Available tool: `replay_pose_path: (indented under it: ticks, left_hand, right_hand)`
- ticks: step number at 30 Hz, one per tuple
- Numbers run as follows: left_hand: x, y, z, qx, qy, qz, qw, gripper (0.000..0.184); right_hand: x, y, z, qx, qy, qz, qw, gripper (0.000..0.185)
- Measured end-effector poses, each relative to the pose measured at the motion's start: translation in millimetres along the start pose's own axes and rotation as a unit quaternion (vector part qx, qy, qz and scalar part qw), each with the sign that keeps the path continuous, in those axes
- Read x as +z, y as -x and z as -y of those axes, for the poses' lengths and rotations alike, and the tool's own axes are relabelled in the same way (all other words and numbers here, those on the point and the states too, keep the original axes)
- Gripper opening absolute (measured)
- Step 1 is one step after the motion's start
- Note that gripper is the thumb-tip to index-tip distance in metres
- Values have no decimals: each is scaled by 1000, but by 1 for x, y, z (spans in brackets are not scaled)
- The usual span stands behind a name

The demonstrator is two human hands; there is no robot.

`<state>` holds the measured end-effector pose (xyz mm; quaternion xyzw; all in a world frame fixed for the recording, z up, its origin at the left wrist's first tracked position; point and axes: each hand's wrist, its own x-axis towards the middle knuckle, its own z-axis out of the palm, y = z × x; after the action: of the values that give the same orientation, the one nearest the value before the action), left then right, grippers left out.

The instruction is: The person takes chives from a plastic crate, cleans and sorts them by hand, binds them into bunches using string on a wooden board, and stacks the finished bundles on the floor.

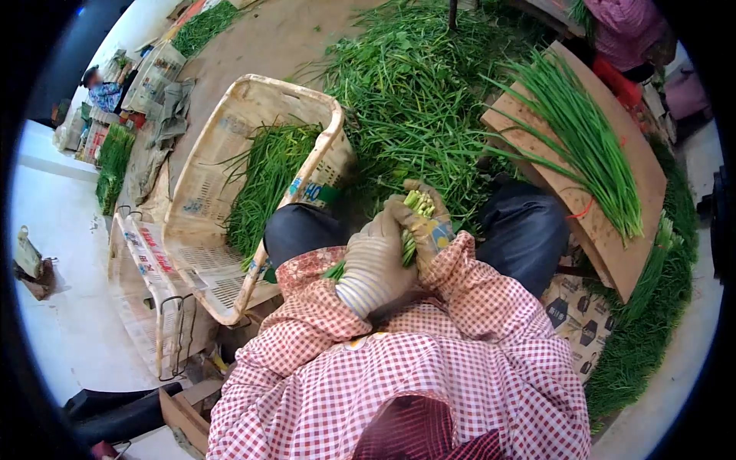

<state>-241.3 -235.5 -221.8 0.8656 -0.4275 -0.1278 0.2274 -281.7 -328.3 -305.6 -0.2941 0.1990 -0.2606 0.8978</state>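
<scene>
Both gloved hands close round a small bunch of garlic chives in front of my lap. The pale cut stem ends poke up between the gloves, and some green leaves come out below by the left cuff. My left hand wraps the bunch from the left, in a light glove with a striped cuff. My right hand grips it from the right, in a stained glove with a blue and yellow patch. The fingers partly hide the bunch. Just beyond the hands lies a big loose heap of chives.
A tilted plastic crate holding loose chives stands at left. On a cardboard-covered board at right rests a larger bunch of chives near a red tie. More chives line the right wall. Another person is far left.
</scene>
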Motion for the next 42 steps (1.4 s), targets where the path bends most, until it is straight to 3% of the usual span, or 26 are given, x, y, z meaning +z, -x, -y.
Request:
replay_pose_path:
  ticks: [2,4,5,7,8,9,12,13,14,15,16,18,19,20,22,24,25,26,28,29,31,32,34,38,40,42]
  left_hand:
    - [-17,-1,-11,-25,-5,59,998,66]
    - [-34,-3,-5,167,102,-29,980,73]
    - [-47,-5,1,194,196,-18,961,68]
    - [-92,-6,9,206,277,-21,938,53]
    - [-114,-1,6,157,384,-33,909,52]
    - [-118,-2,23,235,390,-142,879,51]
    - [-145,20,56,179,348,-329,860,41]
    - [-140,23,52,134,332,-386,850,38]
    - [-138,29,45,83,314,-434,840,34]
    - [-142,30,44,198,250,-336,886,30]
    - [-140,23,38,285,238,-249,894,26]
    - [-127,8,13,417,296,-57,858,20]
    - [-110,6,5,418,341,27,842,28]
    - [-94,6,-3,420,379,110,817,37]
    - [-81,9,-26,272,503,236,786,59]
    - [-55,-5,-37,236,520,272,775,71]
    - [-28,-17,-40,128,692,292,648,80]
    - [-23,-21,-45,13,825,297,481,89]
    - [-32,-31,-37,-27,864,286,414,99]
    - [-31,-33,-32,23,889,274,365,102]
    - [-30,-32,-15,44,961,200,188,82]
    - [-24,-29,-2,68,976,195,63,72]
    - [-17,-13,6,33,979,184,86,69]
    - [-27,11,12,-73,969,164,169,61]
    - [-27,14,17,-92,966,153,186,60]
    - [-18,5,27,-34,957,128,259,66]
  right_hand:
    - [8,-3,21,0,79,-39,996,41]
    - [0,-14,35,0,-55,26,998,36]
    - [19,-12,63,1,-46,32,998,36]
    - [38,-23,110,-35,-131,110,985,35]
    - [54,-29,141,-81,-100,143,981,32]
    - [77,-17,177,-96,-38,102,989,29]
    - [54,-72,225,-236,-84,160,955,19]
    - [48,-94,230,-234,139,38,961,20]
    - [38,-115,229,-219,352,-88,905,21]
    - [12,-152,219,-317,472,-5,823,26]
    - [17,-172,207,-331,391,113,851,29]
    - [75,-155,202,-335,335,194,859,34]
    - [88,-156,209,-374,405,136,823,37]
    - [89,-166,217,-337,330,156,868,37]
    - [101,-171,228,-377,254,256,853,35]
    - [114,-147,223,-425,279,229,830,35]
    - [118,-134,220,-460,309,258,792,34]
    - [122,-119,214,-492,337,285,750,34]
    - [129,-83,187,-518,363,325,703,34]
    - [132,-62,180,-518,414,379,645,33]
    - [123,-36,160,-482,497,521,499,29]
    - [114,-29,147,-433,519,609,416,27]
    - [107,2,115,-332,522,650,442,30]
    - [111,16,87,-237,447,697,508,35]
    - [119,15,83,-192,408,722,525,38]
    - [127,15,87,-173,380,727,545,41]
